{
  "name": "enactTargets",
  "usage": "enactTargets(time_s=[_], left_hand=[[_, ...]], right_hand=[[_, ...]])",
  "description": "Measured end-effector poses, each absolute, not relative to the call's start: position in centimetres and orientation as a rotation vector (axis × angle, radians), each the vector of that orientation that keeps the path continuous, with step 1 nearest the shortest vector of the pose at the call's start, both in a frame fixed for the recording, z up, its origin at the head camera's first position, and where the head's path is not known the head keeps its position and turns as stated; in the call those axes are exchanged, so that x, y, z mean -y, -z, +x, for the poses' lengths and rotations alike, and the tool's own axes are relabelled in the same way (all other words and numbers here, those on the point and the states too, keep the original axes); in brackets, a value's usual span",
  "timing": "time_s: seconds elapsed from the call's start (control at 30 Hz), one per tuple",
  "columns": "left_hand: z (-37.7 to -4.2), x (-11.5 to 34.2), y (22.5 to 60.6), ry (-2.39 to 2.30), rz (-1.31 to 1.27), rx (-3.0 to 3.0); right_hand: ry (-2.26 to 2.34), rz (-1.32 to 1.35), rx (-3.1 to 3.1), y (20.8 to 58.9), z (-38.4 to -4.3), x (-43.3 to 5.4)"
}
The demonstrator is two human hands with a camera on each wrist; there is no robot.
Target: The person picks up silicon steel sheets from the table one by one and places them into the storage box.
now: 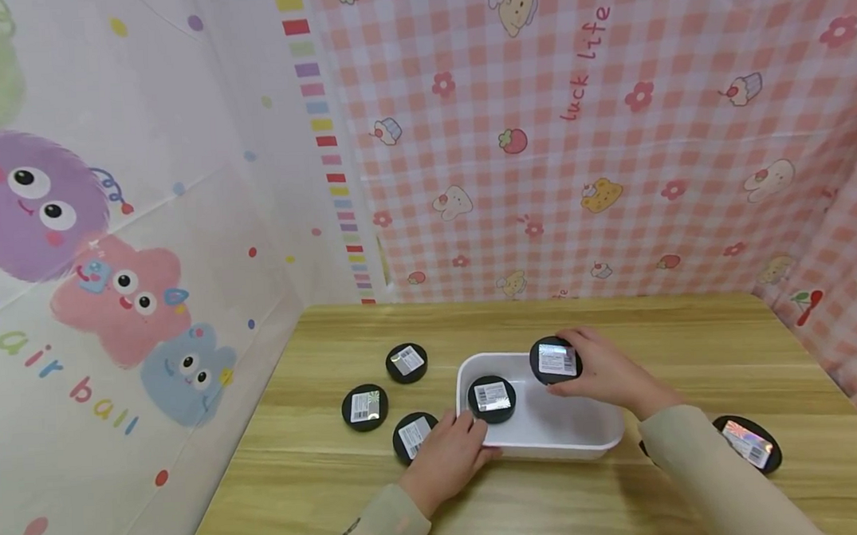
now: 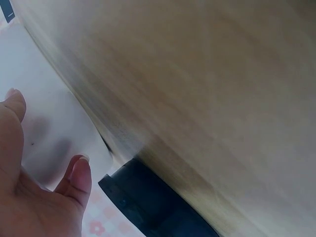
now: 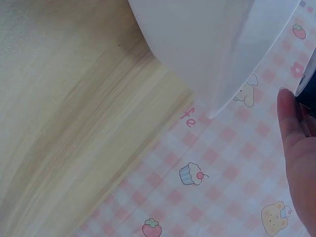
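A white rectangular plastic bin [image 1: 550, 422] stands on the table, with one round black flat container [image 1: 492, 399] inside at its left end, label up. Above the bin's far side, my right hand [image 1: 601, 372] pinches another round black container [image 1: 556, 360] by its right edge, label facing up; in the right wrist view that container [image 3: 308, 91] is only partly in frame. My left hand [image 1: 451, 456] holds the bin's near left corner, fingertips at the rim and thumb along the outer wall. In the left wrist view, the thumb and a finger [image 2: 79, 175] show against the bin [image 2: 54, 98].
Left of the bin lie round black labelled containers: a far one [image 1: 407, 362], a left one [image 1: 365, 407], and one [image 1: 413, 436] partly behind my left hand. Another [image 1: 752, 443] lies right, beside my right sleeve, with a dark edge showing on the sleeve's other side. Patterned cloth [image 1: 539, 175] hangs behind the wooden table [image 1: 554, 505].
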State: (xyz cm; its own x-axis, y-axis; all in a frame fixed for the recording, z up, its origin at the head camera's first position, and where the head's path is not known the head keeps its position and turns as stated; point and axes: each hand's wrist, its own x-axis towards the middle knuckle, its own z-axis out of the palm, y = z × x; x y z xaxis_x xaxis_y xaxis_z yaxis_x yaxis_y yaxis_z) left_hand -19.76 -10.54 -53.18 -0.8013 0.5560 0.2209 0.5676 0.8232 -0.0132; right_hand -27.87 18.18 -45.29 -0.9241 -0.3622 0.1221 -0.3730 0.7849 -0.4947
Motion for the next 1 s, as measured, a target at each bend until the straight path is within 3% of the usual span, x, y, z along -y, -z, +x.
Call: enactTargets(time_s=[1.0], left_hand=[[-19.9,10.6,53.4,0.071,-0.872,2.77]], right_hand=[[-0.784,0.798,2.911,45.1,-28.7,-15.6]])
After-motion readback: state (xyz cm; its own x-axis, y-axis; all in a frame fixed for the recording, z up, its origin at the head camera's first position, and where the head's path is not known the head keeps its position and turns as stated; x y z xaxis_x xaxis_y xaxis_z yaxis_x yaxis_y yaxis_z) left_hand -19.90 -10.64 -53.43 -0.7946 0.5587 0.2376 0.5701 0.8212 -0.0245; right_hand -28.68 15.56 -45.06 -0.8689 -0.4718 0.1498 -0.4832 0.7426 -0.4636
